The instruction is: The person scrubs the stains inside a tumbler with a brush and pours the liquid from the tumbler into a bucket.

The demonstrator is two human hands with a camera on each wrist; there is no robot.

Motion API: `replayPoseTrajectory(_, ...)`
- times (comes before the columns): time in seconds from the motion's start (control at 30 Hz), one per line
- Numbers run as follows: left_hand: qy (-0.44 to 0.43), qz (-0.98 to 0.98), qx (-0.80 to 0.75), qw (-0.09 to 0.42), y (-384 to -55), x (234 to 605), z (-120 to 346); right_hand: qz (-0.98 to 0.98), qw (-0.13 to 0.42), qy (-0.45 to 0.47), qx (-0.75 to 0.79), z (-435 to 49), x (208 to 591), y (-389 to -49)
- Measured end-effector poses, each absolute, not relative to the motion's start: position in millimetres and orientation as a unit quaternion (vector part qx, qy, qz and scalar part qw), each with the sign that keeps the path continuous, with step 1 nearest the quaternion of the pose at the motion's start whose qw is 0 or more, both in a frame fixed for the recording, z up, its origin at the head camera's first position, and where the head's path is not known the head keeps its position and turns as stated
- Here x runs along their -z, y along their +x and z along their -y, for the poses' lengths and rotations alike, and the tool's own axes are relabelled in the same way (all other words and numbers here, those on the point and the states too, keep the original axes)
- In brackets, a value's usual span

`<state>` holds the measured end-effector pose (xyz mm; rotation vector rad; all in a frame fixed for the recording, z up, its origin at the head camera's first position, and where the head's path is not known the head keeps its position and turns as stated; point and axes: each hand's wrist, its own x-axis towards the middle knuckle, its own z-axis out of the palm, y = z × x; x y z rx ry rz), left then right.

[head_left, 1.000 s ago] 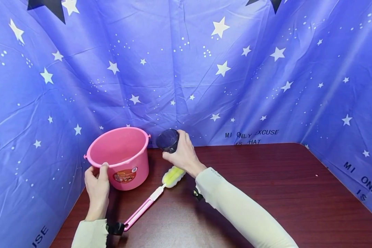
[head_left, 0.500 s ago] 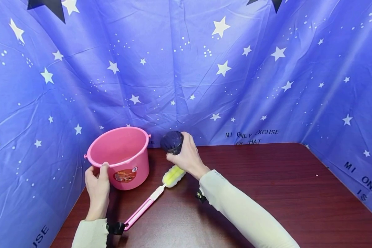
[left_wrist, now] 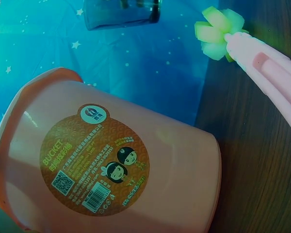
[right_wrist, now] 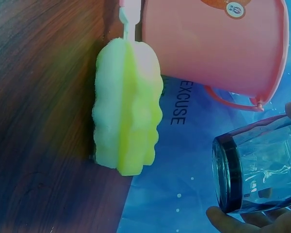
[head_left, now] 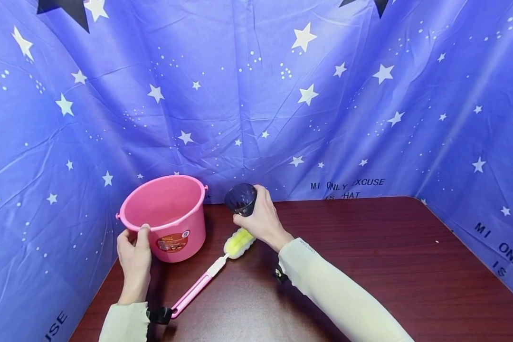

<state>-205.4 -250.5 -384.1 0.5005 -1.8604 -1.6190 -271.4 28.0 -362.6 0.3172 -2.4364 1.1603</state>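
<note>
My left hand (head_left: 134, 266) grips the near rim of a pink bucket (head_left: 196, 237), its thumb hooked over the edge. The bucket stands upright on the table, and its round orange label fills much of the left wrist view. In my right hand (head_left: 264, 219) is a dark, see-through glass cup (head_left: 240, 198), held above the table right of the bucket, mouth tilted up. The right wrist view shows the cup's thick base (right_wrist: 227, 172) with fingers around its side. Below the right hand lies a sponge brush (head_left: 196, 289), yellow-and-white head partly under the wrist.
A blue curtain (head_left: 239, 95) printed with stars surrounds the back and sides of the dark red wooden table (head_left: 367, 261). The brush's pink handle points toward the left wrist's black camera strap (head_left: 159, 315). A tiny white speck (head_left: 436, 242) lies on the right.
My right hand has moved a little to the right and down with the glass cup, away from the bucket. The left hand, bucket and brush have stayed in place.
</note>
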Motion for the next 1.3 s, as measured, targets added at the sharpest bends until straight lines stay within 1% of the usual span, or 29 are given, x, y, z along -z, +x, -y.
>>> replayPoseTrajectory(1.0, 0.19, 0.704, 0.612, 0.306, -205, 385, 250, 0.867, 0.21, 0.088, -0.443, -50, 381, -266)
replayPoseTrajectory(1.3, 0.19, 0.702, 0.614, 0.307, -205, 384, 249, 0.864, 0.211, 0.095, -0.446, -58, 384, -263)
